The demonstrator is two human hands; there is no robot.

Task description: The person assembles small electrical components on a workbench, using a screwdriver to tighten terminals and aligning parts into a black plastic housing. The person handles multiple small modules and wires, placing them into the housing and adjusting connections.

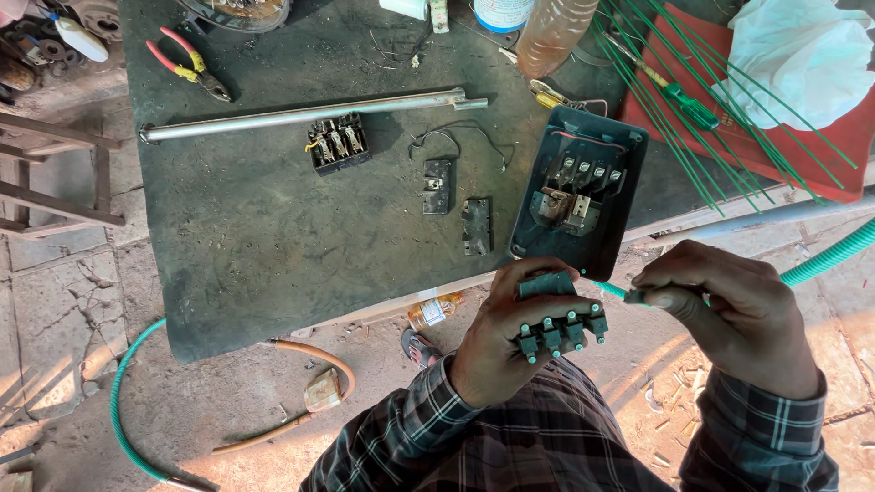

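My left hand (497,342) grips a dark contact block (558,326) with a row of green-tipped studs along its lower edge. My right hand (729,314) pinches a thin green rod (609,290) whose tip points at the block's upper right corner. Both hands hover just below the front edge of a dark mat-covered table (255,246). Right above them an open black switch box (579,196) with several metal contacts lies at the table edge.
On the table lie a long metal tube (310,115), a black terminal block (338,143), two small black plates (438,186) (476,226), red-handled pliers (190,66), a plastic bottle (552,35) and green rods (693,109) over a red tray (838,137). A green hose (123,410) curls on the floor.
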